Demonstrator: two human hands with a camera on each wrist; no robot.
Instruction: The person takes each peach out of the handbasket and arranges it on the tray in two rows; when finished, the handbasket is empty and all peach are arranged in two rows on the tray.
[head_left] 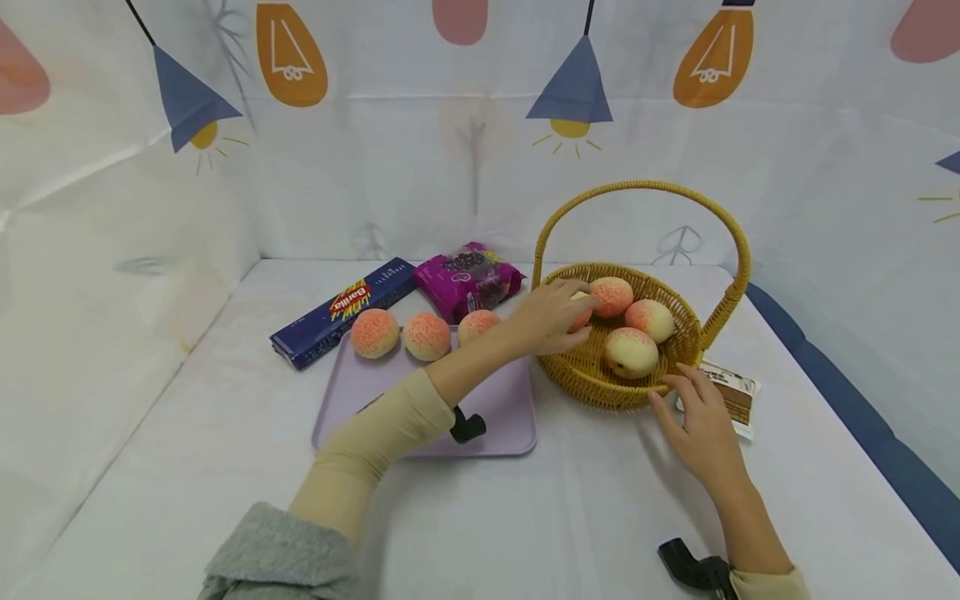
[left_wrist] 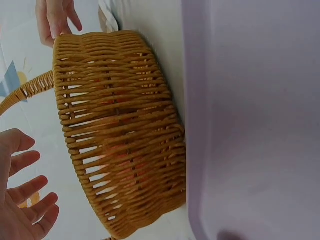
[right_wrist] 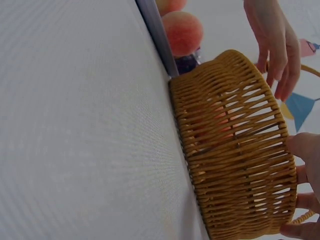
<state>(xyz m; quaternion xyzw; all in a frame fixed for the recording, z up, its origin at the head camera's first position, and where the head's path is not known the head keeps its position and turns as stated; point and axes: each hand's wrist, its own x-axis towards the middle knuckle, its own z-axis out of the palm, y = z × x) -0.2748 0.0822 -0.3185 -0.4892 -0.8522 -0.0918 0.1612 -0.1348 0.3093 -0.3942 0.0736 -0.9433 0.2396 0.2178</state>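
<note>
Four peaches (head_left: 630,352) sit in the basket (head_left: 600,393) near the tabletop's (head_left: 585,508) back right corner, three at the tray's (head_left: 510,417) back edge seem left to do, and the left hand (head_left: 551,321), fingers spread, holds nothing over the basket while the right hand (head_left: 705,433) holds its rim.

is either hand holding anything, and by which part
The left hand holds nothing; the right hand is at the basket's near rim, but whether it grips cannot be told.
</note>
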